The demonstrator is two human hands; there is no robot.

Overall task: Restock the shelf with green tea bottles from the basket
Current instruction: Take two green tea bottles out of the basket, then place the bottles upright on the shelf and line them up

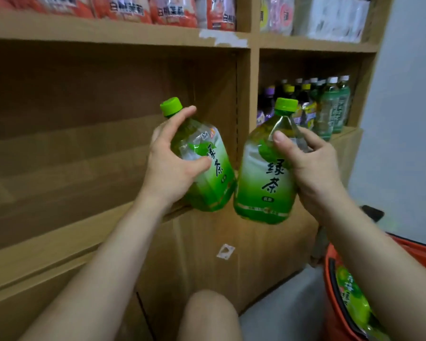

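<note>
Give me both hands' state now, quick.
Left hand: grips a tilted green tea bottle.
Right hand: grips a second green tea bottle.

We see the left hand (170,168) gripping the left green tea bottle (215,185) round its shoulder, tilted left, base down by the front edge of the shelf (59,148); we can't tell if it touches. The right hand (315,173) grips the right green tea bottle (263,185) below the neck, roughly upright, in the air just beside the other, both caps on. Right compartment holds a row of mixed drink bottles (330,109), orange packets (133,8) sit on the board above, and the orange basket (328,271) at lower right has a green-labelled bottle (352,299) lying in it.
</note>
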